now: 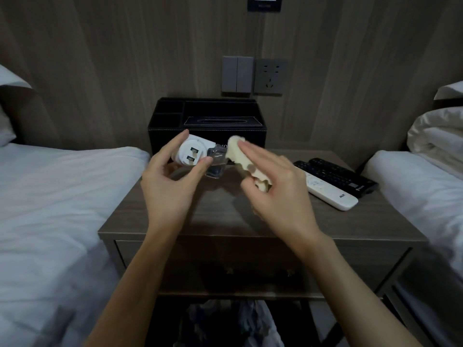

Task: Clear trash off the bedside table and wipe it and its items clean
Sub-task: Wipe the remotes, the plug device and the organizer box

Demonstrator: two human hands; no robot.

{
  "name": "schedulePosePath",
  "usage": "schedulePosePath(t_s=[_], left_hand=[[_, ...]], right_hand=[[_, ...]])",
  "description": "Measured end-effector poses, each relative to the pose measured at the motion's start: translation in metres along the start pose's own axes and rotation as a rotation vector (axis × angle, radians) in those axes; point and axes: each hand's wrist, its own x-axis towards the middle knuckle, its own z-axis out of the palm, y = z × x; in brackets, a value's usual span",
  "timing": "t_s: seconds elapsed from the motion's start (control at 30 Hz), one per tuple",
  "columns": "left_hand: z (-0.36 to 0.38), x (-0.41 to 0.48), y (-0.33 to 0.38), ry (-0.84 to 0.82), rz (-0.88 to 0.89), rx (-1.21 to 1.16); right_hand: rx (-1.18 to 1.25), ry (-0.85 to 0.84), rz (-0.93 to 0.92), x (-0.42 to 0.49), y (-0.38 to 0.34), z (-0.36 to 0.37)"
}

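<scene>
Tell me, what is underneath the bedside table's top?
A drawer sits right under the bedside table top. Below it, in the dark gap, lies a crumpled bundle, perhaps a bag, too dim to identify. The shut drawer hides its contents.

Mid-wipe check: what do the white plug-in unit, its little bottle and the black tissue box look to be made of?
Plug-in unit: hard white plastic, smooth and matte, with two metal prongs. Bottle: clear and glossy, plastic or glass, cannot tell which. Black tissue box: probably faux leather, judging by the pale stitching along its edges and low sheen.
</scene>
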Motion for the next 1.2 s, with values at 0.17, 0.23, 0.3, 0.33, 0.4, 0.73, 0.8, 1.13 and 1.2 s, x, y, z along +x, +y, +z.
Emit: schedulePosePath(t_s=[0.17, 0.23, 0.3, 0.33, 0.4, 0.73, 0.8, 1.13, 1.2], left_hand=[[0.002, -0.001, -0.003, -0.015, -0.031, 0.052], [0.002, -0.002, -0.003, -0.006, -0.051, 0.047], [0.002, -0.002, -0.002, 0.005, -0.068, 0.031], [0.002, -0.003, -0.002, 0.009, -0.073, 0.027], [0.002, -0.002, -0.002, 0.014, -0.080, 0.020], [-0.001, 0.002, -0.008, 0.007, -0.024, 0.042], [0.000, 0.001, -0.006, -0.045, -0.003, 0.029], [0.005, -0.005, -0.001, -0.501, 0.006, -0.114], [0.007, -0.007, -0.001, -0.588, -0.013, -0.134]], right_hand=[[-0.240, -0.122, -0.167, -0.004, 0.002, 0.007], [-0.267, -0.159, -0.180, -0.007, 0.005, 0.011], [-0.279, -0.159, -0.205, -0.007, 0.008, 0.012], [-0.287, -0.157, -0.221, -0.007, 0.009, 0.012], [-0.302, -0.147, -0.268, -0.008, 0.012, 0.013], [-0.381, -0.252, -0.220, -0.009, 0.040, 0.000], [-0.439, -0.276, -0.032, -0.007, 0.049, -0.006], [0.429, -0.225, 0.284, 0.013, 0.017, -0.023], [0.527, -0.300, 0.324, 0.013, 0.018, -0.023]])
